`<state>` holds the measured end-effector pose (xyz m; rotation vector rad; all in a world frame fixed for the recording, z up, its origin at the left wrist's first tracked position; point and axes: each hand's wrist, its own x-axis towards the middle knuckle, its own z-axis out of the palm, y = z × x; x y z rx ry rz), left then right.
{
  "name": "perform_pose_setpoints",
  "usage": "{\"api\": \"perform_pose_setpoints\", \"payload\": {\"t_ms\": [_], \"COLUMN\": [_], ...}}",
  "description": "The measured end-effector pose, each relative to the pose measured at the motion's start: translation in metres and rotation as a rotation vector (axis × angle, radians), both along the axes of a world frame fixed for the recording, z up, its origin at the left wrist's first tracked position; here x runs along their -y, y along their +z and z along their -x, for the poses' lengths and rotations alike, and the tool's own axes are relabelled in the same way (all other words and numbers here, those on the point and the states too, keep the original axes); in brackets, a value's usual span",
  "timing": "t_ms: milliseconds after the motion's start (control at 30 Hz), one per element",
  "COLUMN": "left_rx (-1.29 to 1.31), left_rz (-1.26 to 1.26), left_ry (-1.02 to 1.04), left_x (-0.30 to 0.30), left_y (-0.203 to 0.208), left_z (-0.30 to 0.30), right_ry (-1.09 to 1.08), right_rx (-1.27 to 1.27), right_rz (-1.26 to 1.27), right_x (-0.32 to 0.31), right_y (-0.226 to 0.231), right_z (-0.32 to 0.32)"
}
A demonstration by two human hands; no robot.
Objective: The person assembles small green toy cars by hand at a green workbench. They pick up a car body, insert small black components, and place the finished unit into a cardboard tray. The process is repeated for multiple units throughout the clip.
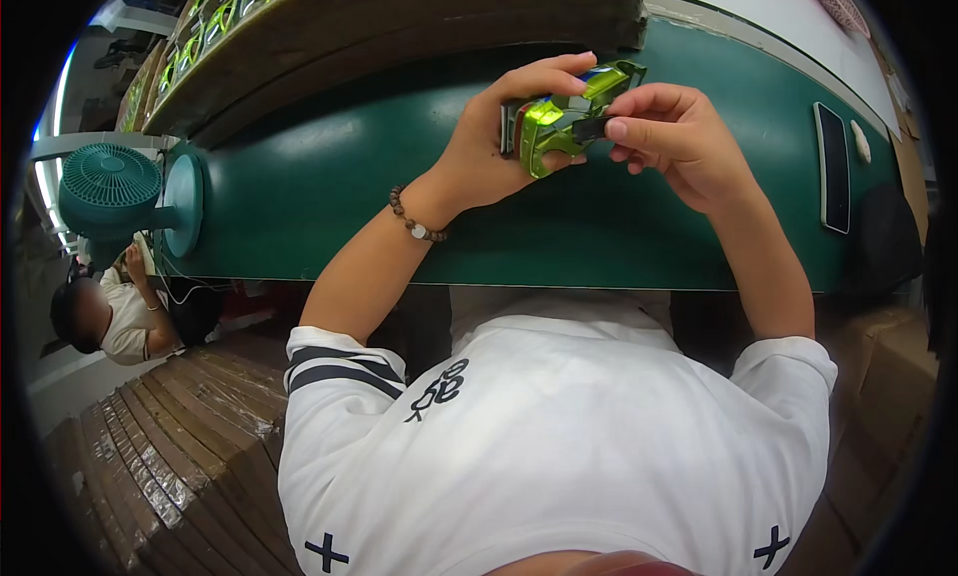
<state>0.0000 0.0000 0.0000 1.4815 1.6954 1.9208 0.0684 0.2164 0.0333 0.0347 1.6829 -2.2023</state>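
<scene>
Above the green tabletop, my left hand (489, 142) is wrapped around a shiny lime-green plastic shell (542, 135) that looks like a toy car body. Blue and red patches show on the shell, and it has window-like openings. My right hand (674, 137) pinches a small flat black piece (590, 129) between thumb and forefinger. That piece lies against the shell's right side; whether it is fixed to it I cannot tell. A beaded bracelet (415, 220) circles my left wrist.
A teal desk fan (112, 189) stands at the table's left end. A brown shelf (419, 27) runs along the back, with several similar green shells (215, 25) on it. A phone (832, 167) lies at right. Stacked cardboard (180, 456) and another person (125, 317) are at left.
</scene>
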Motion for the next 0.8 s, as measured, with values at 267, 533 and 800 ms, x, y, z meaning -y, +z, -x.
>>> {"api": "perform_pose_setpoints", "payload": {"t_ms": [267, 533, 800], "left_rx": [0.158, 0.462, 0.47], "left_rz": [-0.044, -0.017, -0.046], "left_ry": [0.068, 0.161, 0.124], "left_x": [-0.01, -0.007, -0.008], "left_y": [-0.004, 0.006, 0.003], "left_z": [-0.012, -0.01, -0.016], "right_ry": [-0.063, -0.234, -0.306], "right_rx": [0.054, -0.425, -0.482], "right_rz": [-0.011, -0.156, -0.327], "right_x": [-0.001, -0.004, -0.01], "right_y": [-0.005, -0.007, -0.006], "right_z": [0.002, 0.0, 0.004]}}
